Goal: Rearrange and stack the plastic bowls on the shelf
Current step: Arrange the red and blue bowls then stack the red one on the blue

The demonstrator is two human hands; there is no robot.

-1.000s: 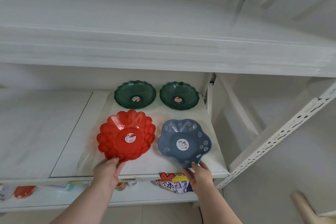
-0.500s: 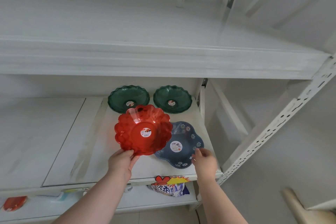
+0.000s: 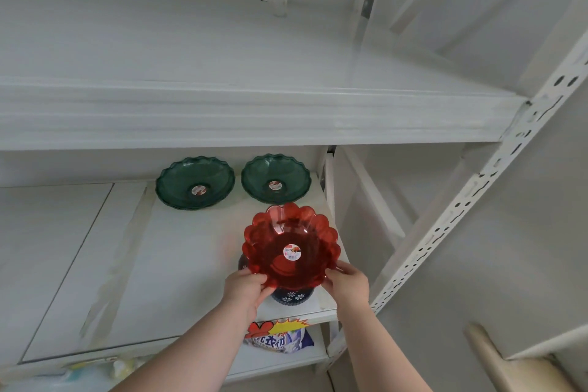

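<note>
- Red translucent scalloped bowl point(image 3: 289, 247) sits over the blue flowered bowl point(image 3: 291, 296), covering nearly all of it, near the front right corner of the white shelf point(image 3: 178, 264).
- Left hand point(image 3: 245, 291) pinches the red bowl's rim at about 7 o'clock, its grip pressed onto the edge.
- Right hand point(image 3: 348, 285) pinches the rim at about 4 o'clock in the same way.
- Two dark green scalloped bowls, left one point(image 3: 195, 182) and right one point(image 3: 275, 178), stand side by side at 12 o'clock, apart from the red bowl.
- Below the shelf, a printed snack bag point(image 3: 280, 339) lies on a lower shelf.
</note>
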